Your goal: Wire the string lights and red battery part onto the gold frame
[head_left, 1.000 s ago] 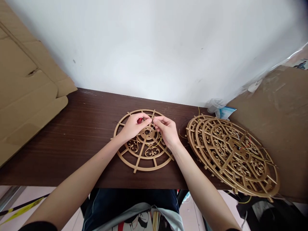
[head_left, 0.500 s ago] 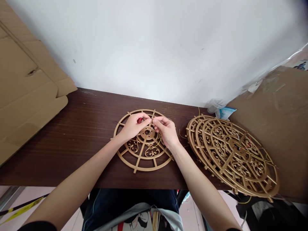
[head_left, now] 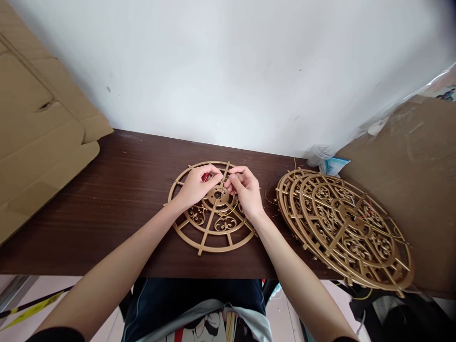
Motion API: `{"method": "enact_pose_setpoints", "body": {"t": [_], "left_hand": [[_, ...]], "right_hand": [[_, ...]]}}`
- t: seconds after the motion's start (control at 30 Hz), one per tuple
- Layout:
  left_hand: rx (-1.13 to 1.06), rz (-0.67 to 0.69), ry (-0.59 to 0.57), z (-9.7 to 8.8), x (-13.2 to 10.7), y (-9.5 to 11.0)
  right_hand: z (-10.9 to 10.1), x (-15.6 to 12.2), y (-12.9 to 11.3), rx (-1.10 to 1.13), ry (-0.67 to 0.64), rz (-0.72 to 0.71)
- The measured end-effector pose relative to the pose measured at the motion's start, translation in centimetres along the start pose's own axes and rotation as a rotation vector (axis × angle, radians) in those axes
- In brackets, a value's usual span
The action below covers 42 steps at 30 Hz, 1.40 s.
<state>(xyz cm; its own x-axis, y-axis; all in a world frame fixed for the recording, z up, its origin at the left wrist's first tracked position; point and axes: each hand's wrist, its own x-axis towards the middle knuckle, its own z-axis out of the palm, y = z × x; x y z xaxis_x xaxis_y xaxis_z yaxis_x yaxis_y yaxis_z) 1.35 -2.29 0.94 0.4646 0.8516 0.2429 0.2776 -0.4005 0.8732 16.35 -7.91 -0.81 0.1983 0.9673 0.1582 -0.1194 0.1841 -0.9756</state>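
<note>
A round gold openwork frame [head_left: 213,232] lies flat on the dark wooden table [head_left: 117,209] in front of me. My left hand [head_left: 195,186] rests on its upper left part, fingers pinched on a small red piece [head_left: 205,177]. My right hand [head_left: 245,191] sits on the upper right part, fingertips pinched together on a thin yellow wire [head_left: 231,211] that loops down over the frame's hub [head_left: 218,194]. The fingertips of both hands almost meet above the hub.
A stack of the same gold frames [head_left: 349,228] with wires lies at the right, overhanging the table's front edge. Brown cardboard [head_left: 39,137] leans at the left; more cardboard [head_left: 409,171] and a plastic packet [head_left: 333,165] at the right. A white wall stands behind.
My right hand has shifted slightly left and up, closer to my left hand's fingertips. The wire loop has moved a little. The left hand has stayed put.
</note>
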Motion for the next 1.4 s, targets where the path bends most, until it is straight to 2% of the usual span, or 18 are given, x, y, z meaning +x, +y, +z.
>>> {"method": "enact_pose_setpoints", "body": {"t": [0.6, 0.8, 1.13, 1.4], "left_hand": [[-0.024, -0.006, 0.021, -0.01, -0.04, 0.00], [0.001, 0.030, 0.033, -0.01, -0.09, 0.03], [0.039, 0.086, 0.034, 0.08, 0.07, -0.46], [0.091, 0.124, 0.034, 0.22, 0.18, -0.83]], "right_hand": [[-0.05, -0.06, 0.07, -0.158, -0.032, -0.030], [-0.18, -0.02, 0.02, -0.189, -0.009, -0.035], [-0.05, -0.12, -0.32, -0.394, 0.055, -0.139], [-0.06, -0.24, -0.46, -0.441, 0.023, -0.155]]}}
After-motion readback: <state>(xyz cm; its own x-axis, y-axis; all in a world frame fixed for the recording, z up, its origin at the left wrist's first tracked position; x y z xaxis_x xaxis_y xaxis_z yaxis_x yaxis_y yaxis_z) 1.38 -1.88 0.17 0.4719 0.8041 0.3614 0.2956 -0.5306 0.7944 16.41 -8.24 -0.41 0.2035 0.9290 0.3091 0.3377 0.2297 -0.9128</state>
